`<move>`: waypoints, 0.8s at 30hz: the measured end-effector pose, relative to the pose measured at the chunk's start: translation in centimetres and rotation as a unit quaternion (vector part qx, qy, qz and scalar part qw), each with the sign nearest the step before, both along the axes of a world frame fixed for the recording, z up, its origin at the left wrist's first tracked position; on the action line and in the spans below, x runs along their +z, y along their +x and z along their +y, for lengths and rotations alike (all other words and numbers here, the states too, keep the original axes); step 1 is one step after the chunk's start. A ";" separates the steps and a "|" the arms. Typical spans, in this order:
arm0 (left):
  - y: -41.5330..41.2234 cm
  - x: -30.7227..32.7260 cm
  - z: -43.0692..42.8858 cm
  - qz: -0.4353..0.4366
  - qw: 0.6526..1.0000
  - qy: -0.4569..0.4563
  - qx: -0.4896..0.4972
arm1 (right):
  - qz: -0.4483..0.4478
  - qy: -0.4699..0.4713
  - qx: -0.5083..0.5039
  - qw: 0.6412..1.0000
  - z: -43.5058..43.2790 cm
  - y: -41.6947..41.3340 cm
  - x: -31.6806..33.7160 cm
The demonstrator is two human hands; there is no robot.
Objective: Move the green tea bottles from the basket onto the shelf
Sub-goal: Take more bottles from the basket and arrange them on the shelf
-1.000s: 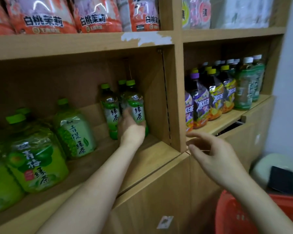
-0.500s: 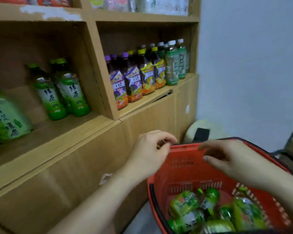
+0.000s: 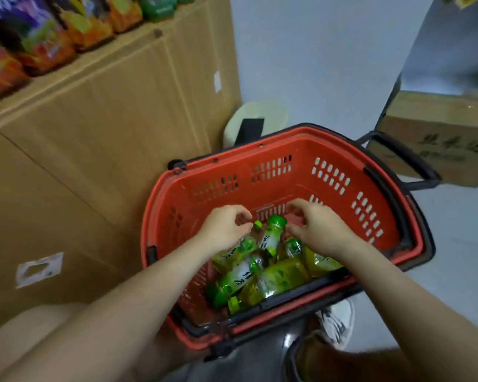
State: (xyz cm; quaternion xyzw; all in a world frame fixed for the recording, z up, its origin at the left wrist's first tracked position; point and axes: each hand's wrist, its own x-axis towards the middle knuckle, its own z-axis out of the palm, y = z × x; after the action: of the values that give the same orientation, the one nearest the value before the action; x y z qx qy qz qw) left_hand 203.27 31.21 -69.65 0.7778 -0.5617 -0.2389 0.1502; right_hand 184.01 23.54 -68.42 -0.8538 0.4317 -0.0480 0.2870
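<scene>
A red plastic basket (image 3: 334,161) with black handles stands on the floor below me. Several green tea bottles (image 3: 273,277) with green caps lie jumbled in its near half. One bottle (image 3: 272,235) points its cap up between my hands. My left hand (image 3: 225,226) hovers over the pile with curled fingers, its fingertips by a small green cap. My right hand (image 3: 319,227) is just right of the raised bottle, fingers bent and apart. Neither hand grips a bottle. Only the shelf's lower edge (image 3: 138,37) shows at the top left.
Brown cardboard panels (image 3: 94,133) front the shelf unit on the left, with colourful drink bottles (image 3: 44,40) above. A pale bin with a black flap (image 3: 255,121) sits behind the basket. A cardboard box (image 3: 442,139) is at the right. My shoe (image 3: 335,323) shows below.
My left hand let go of the bottle on the shelf. The view swung down from the shelf to the basket, and both hands dropped into it, over the bottles.
</scene>
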 end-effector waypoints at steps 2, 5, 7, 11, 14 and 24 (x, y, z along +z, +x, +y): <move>-1.1 -3.3 -1.8 0.018 0.997 0.067 -0.030 | -0.007 0.010 -0.018 1.000 -0.4 -0.1 -1.8; -3.8 -7.6 -3.5 0.006 0.970 0.189 -0.154 | -0.017 0.010 -0.066 0.998 -1.4 -0.8 -3.1; -5.5 -10.0 -3.9 -0.033 0.939 0.254 -0.231 | -0.042 0.006 -0.103 0.994 -2.0 -0.9 -3.4; -7.3 -12.9 -3.9 -0.079 0.918 0.293 -0.255 | -0.027 0.084 -0.128 0.988 -2.5 -0.7 -4.0; -7.2 -13.4 -4.0 -0.073 0.940 0.242 -0.228 | -0.019 0.097 -0.124 0.987 -2.8 -0.9 -4.4; -3.4 -4.8 -7.2 0.072 0.955 0.133 -0.255 | 0.167 0.108 0.135 0.971 -3.5 -0.4 -4.1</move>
State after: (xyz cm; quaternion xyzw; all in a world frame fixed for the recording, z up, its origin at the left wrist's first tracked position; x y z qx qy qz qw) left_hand 199.83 24.04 -74.42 0.6021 -0.6923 -0.3973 0.0197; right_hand 183.57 20.03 -72.50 -0.8640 0.3573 0.1811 0.3050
